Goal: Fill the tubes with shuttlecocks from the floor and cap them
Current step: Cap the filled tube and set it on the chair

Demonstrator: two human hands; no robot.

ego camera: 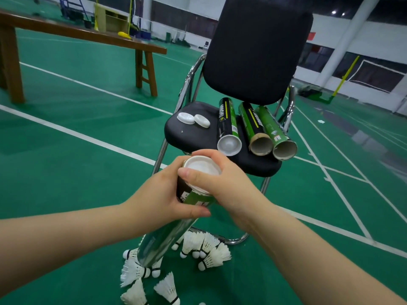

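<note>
Person's limbs, head view. The left forearm (66,234) and right forearm (308,249) are bare along their whole visible length, to the picture's lower edge, and smooth in outline. The left hand (163,194) and right hand (226,186) are likewise bare. The right thumbnail (184,172) is short, rounded and plain.
</note>
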